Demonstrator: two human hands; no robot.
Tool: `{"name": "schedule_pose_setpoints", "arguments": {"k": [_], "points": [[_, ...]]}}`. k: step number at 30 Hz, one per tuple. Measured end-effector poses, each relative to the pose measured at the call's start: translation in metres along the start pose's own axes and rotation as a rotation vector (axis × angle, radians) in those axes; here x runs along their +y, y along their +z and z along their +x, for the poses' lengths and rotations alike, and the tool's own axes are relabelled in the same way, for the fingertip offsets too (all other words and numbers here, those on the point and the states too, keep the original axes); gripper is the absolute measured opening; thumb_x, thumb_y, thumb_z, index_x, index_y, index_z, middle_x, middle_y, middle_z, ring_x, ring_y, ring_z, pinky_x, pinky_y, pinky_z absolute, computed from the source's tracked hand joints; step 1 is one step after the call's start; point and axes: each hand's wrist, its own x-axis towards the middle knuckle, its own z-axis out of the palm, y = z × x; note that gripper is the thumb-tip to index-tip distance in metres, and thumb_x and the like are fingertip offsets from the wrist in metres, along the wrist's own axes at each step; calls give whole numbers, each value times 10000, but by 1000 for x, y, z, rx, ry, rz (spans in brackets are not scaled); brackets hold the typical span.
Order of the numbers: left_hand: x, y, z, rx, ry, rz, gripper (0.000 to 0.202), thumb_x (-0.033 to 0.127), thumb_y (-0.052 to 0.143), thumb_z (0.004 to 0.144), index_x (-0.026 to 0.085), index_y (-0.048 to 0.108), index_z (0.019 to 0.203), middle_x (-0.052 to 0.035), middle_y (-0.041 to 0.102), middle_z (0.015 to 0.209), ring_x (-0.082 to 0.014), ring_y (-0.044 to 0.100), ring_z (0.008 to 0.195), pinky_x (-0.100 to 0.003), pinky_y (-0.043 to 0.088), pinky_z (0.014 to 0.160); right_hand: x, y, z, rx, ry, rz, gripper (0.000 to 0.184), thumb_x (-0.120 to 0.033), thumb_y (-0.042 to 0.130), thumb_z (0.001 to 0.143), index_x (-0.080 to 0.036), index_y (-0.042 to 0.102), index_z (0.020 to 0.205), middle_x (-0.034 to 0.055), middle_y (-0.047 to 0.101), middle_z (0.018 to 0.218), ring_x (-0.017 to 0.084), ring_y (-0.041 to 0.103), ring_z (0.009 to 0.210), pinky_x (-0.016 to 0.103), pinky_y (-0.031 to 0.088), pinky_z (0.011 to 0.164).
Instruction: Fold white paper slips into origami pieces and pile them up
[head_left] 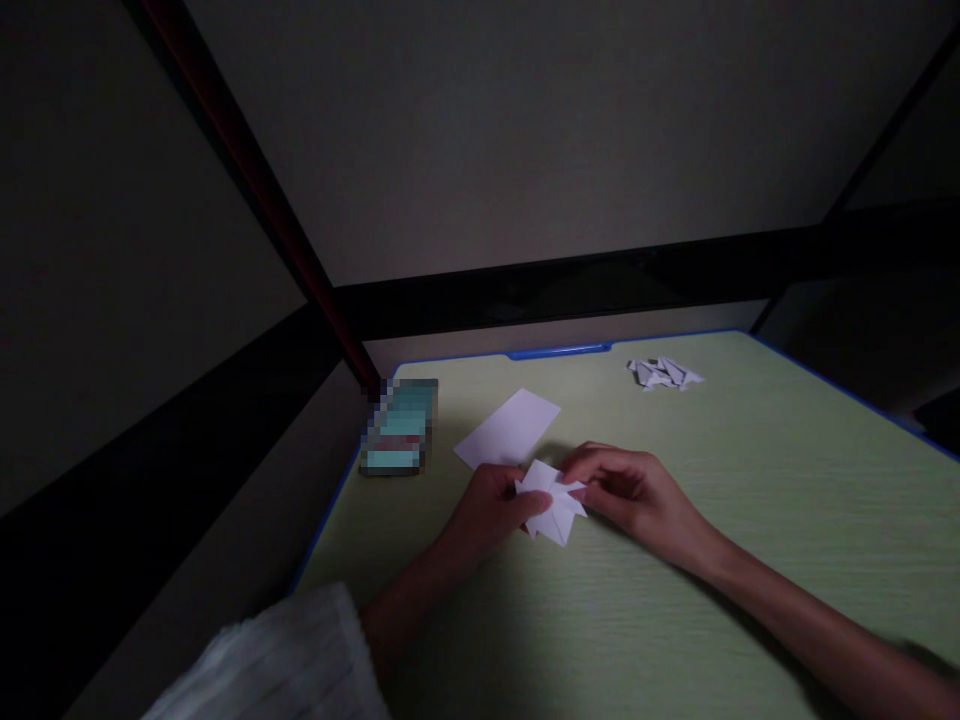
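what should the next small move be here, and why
Probably press a crease along a flap on the far-right side of the folded paper with the right hand, keeping the left hand steady. The left thumb already pins the paper's middle, the right fingertips are at that side, and several pointed flaps stick out.

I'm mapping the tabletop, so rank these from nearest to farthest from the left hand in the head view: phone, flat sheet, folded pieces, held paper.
1. Held paper: gripped by the left hand.
2. Flat sheet: just beyond the hand.
3. Phone: off to the hand's left.
4. Folded pieces: farther back, right side.
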Motion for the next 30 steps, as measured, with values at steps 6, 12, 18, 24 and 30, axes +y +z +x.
{"name": "schedule_pose_setpoints", "arguments": {"k": [6, 12, 18, 24, 30], "points": [[-1, -2, 1, -31, -10, -3, 135, 219, 588, 501, 88, 612, 521, 17, 519, 412, -83, 436, 410, -194, 300, 428, 4, -7, 1, -75, 17, -65, 126, -256, 599, 673, -154, 657, 718, 41, 586, 707, 112, 536, 614, 221, 411, 514], [-1, -4, 0, -77, 5, 47, 104, 184, 567, 500, 85, 599, 493, 47, 442, 377, -59, 354, 395, -190, 231, 414, 6, -9, 1, -132, 22, -77, 96, -216, 602, 674, -146, 665, 688, 36, 607, 692, 103, 543, 611, 212, 419, 534], [-1, -4, -1, -79, -1, 130, 110, 196, 568, 512, 97, 577, 465, 40, 447, 383, -72, 373, 408, -189, 245, 402, 0, -1, 3, -38, 208, 90, 157, -280, 676, 571, -135, 615, 575, 4, 611, 565, 83, 532, 516, 210, 431, 509], [-2, -4, 0, -98, 18, 93, 167, 259, 582, 526, 95, 585, 494, 16, 495, 416, -88, 417, 426, -194, 276, 422, 2, 3, 2, 99, 276, 115, 191, -310, 680, 554, -129, 622, 570, 12, 618, 543, 82, 517, 478, 214, 416, 476], [-3, -3, -1, -92, 59, 195, 193, 274, 563, 574, 90, 580, 517, 14, 483, 441, -83, 404, 435, -192, 271, 429, 2, 6, 2, 169, 300, 104, 146, -265, 682, 539, -132, 629, 570, 12, 625, 548, 83, 518, 471, 216, 416, 474]]}}
